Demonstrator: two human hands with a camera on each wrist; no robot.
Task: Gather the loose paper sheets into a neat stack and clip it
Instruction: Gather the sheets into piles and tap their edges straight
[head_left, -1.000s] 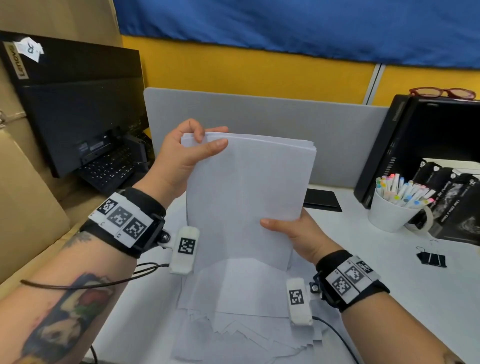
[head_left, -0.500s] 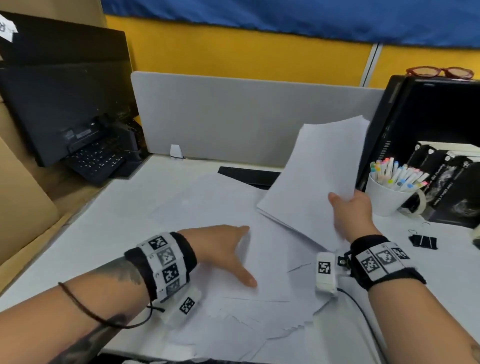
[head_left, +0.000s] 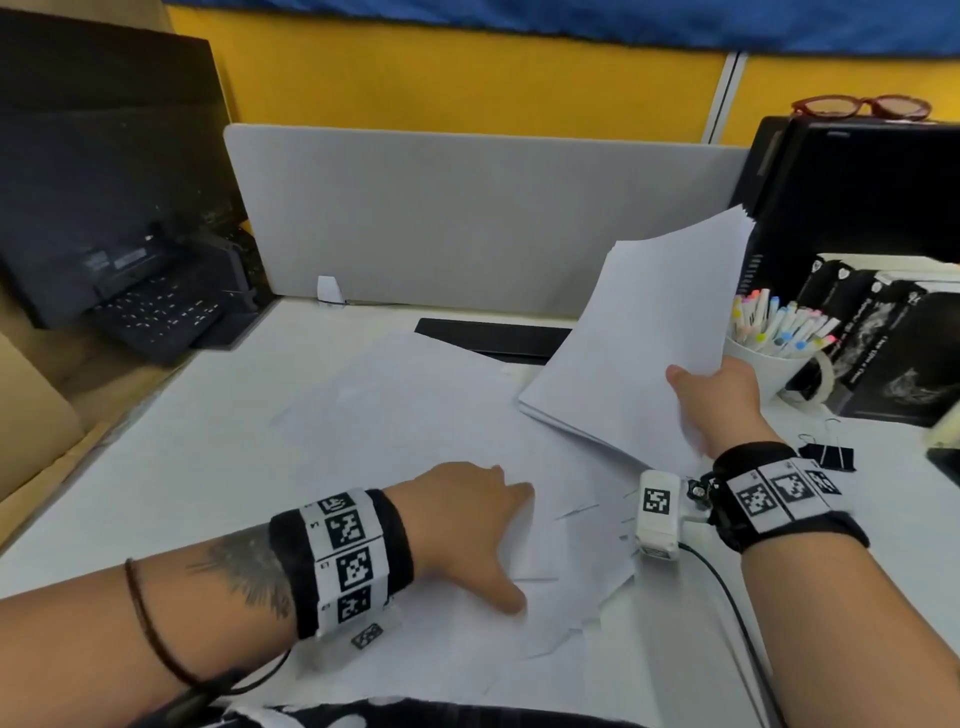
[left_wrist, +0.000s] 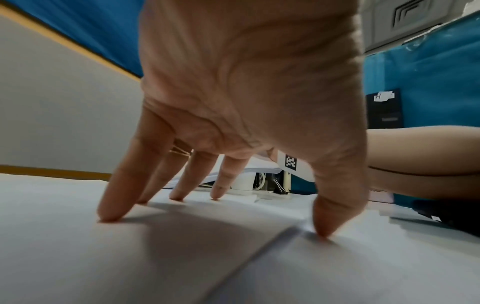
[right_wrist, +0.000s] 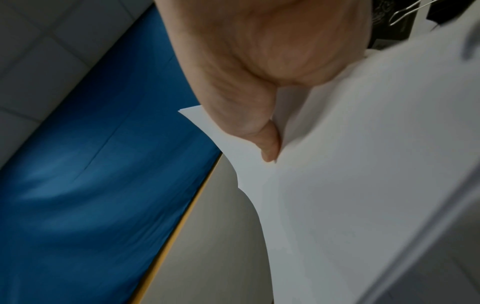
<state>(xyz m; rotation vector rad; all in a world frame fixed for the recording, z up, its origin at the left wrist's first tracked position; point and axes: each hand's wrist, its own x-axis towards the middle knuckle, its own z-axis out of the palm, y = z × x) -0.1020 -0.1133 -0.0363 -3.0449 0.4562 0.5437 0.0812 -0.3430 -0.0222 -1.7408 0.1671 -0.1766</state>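
- My left hand (head_left: 467, 519) sits low in the centre of the head view, fingers (left_wrist: 122, 185) straight and spread, all five tips pressing down on the loose sheets (head_left: 415, 415); the left wrist view shows my thumb tip right at the edge of one sheet.
- My right hand (head_left: 719, 400), at the right of the head view, pinches the gathered stack (head_left: 649, 338) by its near edge: thumb (right_wrist: 267, 142) on top, the other fingers hidden under the paper, so I cannot tell how they lie.
- The stack is tilted, its far corner raised toward the upper right; its low left corner is near the loose sheets, though I cannot tell whether it touches them.
- The loose sheets lie overlapping and askew across the white desk (head_left: 156, 493), from the centre down to the bottom edge of the frame.
- Just right of my right hand stands a white mug (head_left: 763, 364) full of marker pens (head_left: 779, 322) with coloured caps, standing upright or leaning.
- A black binder clip (head_left: 828, 454) lies on the desk beside my right wrist, handles up, apart from the paper.
- Behind the mug are dark boxes (head_left: 893, 353) and a black case (head_left: 857, 197) with red glasses (head_left: 862, 105) on top.
- A flat black object (head_left: 493, 338) lies behind the sheets by the grey divider (head_left: 467, 208).
- At upper left, a black monitor (head_left: 104, 156) and a keyboard (head_left: 161, 312).
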